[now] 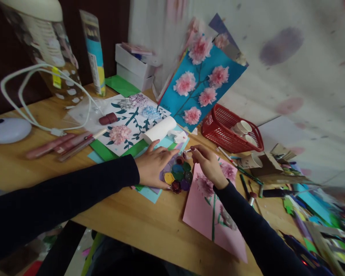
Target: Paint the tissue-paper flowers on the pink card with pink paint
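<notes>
Item, the right hand (pixel 204 163): fingertips closed in a pinch on a slim pale stick (pixel 188 150), held at the far right edge of the cluster of round paint pots (pixel 178 176). Item, the left hand (pixel 153 165): fingers spread, forefinger by the far edge of the pots and thumb by the near edge; whether it grips them or only steadies them, I cannot tell. The pots lie between the two hands on the wooden table (pixel 158 226), in green, yellow, purple and dark red. Step in hand, by my reading: the stick is being worked at a pot. The next move calls for a light pinch and pots kept still, clear of the paper. Just to the right, partly under the right forearm, one pink sheet (pixel 197 209) bearing flowers and a green stem. Beyond the left hand, one white roll (pixel 160 129), crumpled white tissue (pixel 179 137), and a white sheet (pixel 133 124) with flowers and dark leaves. Farther back, one upright blue panel (pixel 176 100) with pink blossoms; beside it, one red basket (pixel 220 135) holding pale cups (pixel 241 127).
</notes>
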`<state>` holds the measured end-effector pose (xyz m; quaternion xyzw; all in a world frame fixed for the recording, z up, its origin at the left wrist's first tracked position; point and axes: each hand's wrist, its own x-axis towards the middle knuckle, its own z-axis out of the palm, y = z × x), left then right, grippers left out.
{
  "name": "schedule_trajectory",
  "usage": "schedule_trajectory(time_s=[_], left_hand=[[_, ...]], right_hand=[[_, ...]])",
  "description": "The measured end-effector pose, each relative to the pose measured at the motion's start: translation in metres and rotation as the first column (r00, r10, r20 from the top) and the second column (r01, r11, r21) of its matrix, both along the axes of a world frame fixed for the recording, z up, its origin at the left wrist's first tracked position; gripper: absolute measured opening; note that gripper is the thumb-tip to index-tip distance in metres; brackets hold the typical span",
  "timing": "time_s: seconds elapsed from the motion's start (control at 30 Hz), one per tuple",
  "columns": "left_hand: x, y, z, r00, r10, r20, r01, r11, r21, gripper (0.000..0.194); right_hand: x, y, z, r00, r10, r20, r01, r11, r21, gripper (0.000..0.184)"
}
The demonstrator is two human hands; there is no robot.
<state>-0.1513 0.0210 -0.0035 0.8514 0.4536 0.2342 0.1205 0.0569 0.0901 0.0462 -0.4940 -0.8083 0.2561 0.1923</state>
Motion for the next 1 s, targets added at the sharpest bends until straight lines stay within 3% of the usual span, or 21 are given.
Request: schedule_trajectory(time_s=[0.07, 0.13, 0.2, 0.23, 0.3, 0.37, 0.43, 0.5, 0.6, 0.67, 0.7, 0.77, 0.87, 0.93, 1.0], left_hand=[[0.000, 0.000, -0.001, 1.000, -0.004, 0.008, 0.004, 1.000, 0.005, 0.100], [0.001, 0.001, -0.002, 1.000, -0.004, 0.015, 0.004, 1.000, 0.019, 0.098], [0.001, 0.001, -0.002, 1.000, -0.004, 0.017, 0.004, 1.000, 0.031, 0.097], [0.001, 0.001, -0.002, 1.000, -0.005, 0.016, 0.004, 1.000, 0.031, 0.097], [0.000, 0.001, -0.002, 1.000, -0.006, 0.014, 0.005, 1.000, 0.024, 0.098], [0.000, 0.000, -0.002, 1.000, -0.004, 0.012, 0.004, 1.000, 0.013, 0.098], [0.000, 0.000, -0.001, 1.000, -0.002, 0.013, 0.002, 1.000, 0.006, 0.099], [0.000, -0.001, -0.001, 1.000, 0.002, 0.018, -0.002, 1.000, 0.011, 0.099], [0.000, 0.000, -0.001, 1.000, 0.006, 0.029, -0.007, 1.000, 0.017, 0.098], [0.000, 0.000, -0.001, 1.000, 0.005, 0.025, -0.005, 1.000, 0.006, 0.098], [0.000, 0.000, 0.000, 1.000, 0.005, 0.021, -0.005, 1.000, -0.001, 0.098], [0.000, 0.000, 0.000, 1.000, 0.007, 0.017, -0.007, 1.000, -0.007, 0.100], [0.001, -0.001, 0.000, 1.000, 0.017, 0.023, -0.018, 1.000, 0.007, 0.103], [0.001, -0.001, 0.000, 0.999, 0.023, 0.023, -0.023, 0.999, 0.022, 0.102], [0.002, -0.001, 0.000, 1.000, 0.025, 0.019, -0.026, 0.999, 0.028, 0.101]], right_hand=[[0.000, -0.002, 0.000, 0.990, 0.103, 0.094, -0.116, 0.983, 0.144, 0.031], [-0.001, -0.005, -0.005, 0.946, 0.228, 0.229, -0.284, 0.924, 0.256, 0.027], [-0.002, -0.006, -0.010, 0.923, 0.276, 0.269, -0.346, 0.902, 0.260, 0.026], [-0.003, -0.005, -0.011, 0.938, 0.255, 0.233, -0.307, 0.924, 0.227, 0.026], [-0.003, -0.002, -0.010, 0.988, 0.143, 0.057, -0.148, 0.986, 0.083, 0.025], [-0.001, 0.002, -0.002, 0.982, -0.010, -0.189, -0.021, 0.987, -0.162, 0.023], [0.001, 0.004, 0.008, 0.903, -0.161, -0.397, -0.030, 0.901, -0.433, 0.024], [0.003, 0.004, 0.018, 0.823, -0.279, -0.495, -0.120, 0.765, -0.632, 0.023], [0.004, 0.000, 0.028, 0.759, -0.371, -0.535, -0.228, 0.619, -0.752, 0.021], [0.003, -0.002, 0.028, 0.751, -0.375, -0.544, -0.252, 0.599, -0.760, 0.022], [0.003, -0.002, 0.027, 0.756, -0.360, -0.547, -0.247, 0.617, -0.747, 0.022], [0.002, -0.003, 0.022, 0.791, -0.281, -0.544, -0.191, 0.731, -0.656, 0.023], [0.003, -0.005, 0.010, 0.909, -0.063, -0.413, -0.066, 0.954, -0.292, 0.017], [0.006, -0.006, 0.003, 0.981, 0.081, -0.175, -0.085, 0.996, -0.010, 0.016], [0.009, -0.008, -0.002, 0.979, 0.187, 0.080, -0.199, 0.964, 0.175, 0.016]])
